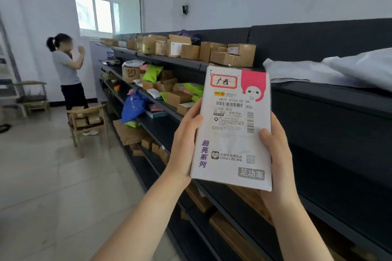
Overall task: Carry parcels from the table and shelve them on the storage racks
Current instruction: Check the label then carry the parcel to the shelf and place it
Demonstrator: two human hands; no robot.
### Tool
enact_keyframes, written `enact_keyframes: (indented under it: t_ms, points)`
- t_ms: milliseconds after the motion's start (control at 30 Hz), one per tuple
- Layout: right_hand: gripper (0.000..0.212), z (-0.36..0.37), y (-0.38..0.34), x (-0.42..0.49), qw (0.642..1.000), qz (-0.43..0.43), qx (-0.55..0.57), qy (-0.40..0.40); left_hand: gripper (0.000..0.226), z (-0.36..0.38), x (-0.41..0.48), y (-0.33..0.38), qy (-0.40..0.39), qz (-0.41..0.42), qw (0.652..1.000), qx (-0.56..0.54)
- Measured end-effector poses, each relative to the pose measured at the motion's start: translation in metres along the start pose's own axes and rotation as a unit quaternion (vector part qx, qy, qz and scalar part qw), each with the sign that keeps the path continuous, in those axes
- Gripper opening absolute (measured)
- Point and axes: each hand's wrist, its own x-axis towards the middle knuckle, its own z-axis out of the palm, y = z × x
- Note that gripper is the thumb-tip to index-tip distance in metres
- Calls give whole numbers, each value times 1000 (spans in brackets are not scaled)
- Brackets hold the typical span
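Note:
I hold a flat white parcel box (233, 133) upright in front of me, its shipping label and a pink cartoon corner facing me. My left hand (186, 140) grips its left edge, thumb on the front. My right hand (275, 150) grips its right edge and lower corner. The box hangs in the air in front of the dark metal storage rack (318, 99), about level with the second shelf from the top.
Brown cartons (191, 48) line the rack's top shelf, with grey plastic mailers (318, 68) at right. Lower shelves hold coloured bags and boxes (161, 89). A wooden chair with parcels (87, 121) stands on the tiled floor, with a person (67, 74) behind it by the window.

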Motion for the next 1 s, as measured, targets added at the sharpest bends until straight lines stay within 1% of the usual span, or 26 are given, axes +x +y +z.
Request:
enact_keyframes:
  t_ms: [100, 233, 400, 500, 633, 700, 900, 1000]
  points:
    - [55, -5, 24, 28, 1000, 6, -1, 10, 49, -12, 28, -18, 7, -19, 1000, 14]
    - [55, -10, 63, 60, 999, 20, 3, 50, 55, -33, 68, -47, 3, -49, 999, 8]
    - [59, -9, 109, 102, 994, 42, -16, 96, 54, -72, 126, -91, -28, -86, 996, -19]
    - [62, -2, 137, 126, 990, 44, -36, 131, 52, -93, 169, -120, -70, -105, 991, -34]
    - [63, 14, 168, 148, 973, 19, -57, 221, 51, -114, 218, -150, -172, -136, 973, -67]
    - [64, 24, 177, 156, 963, 13, -58, 262, 52, -123, 235, -156, -209, -150, 963, -85]
    - [60, 62, 189, 179, 934, -18, -83, 348, 55, -144, 275, -160, -268, -186, 938, -119]
    - [62, 81, 191, 181, 926, -15, -89, 366, 52, -154, 281, -159, -282, -203, 927, -142]
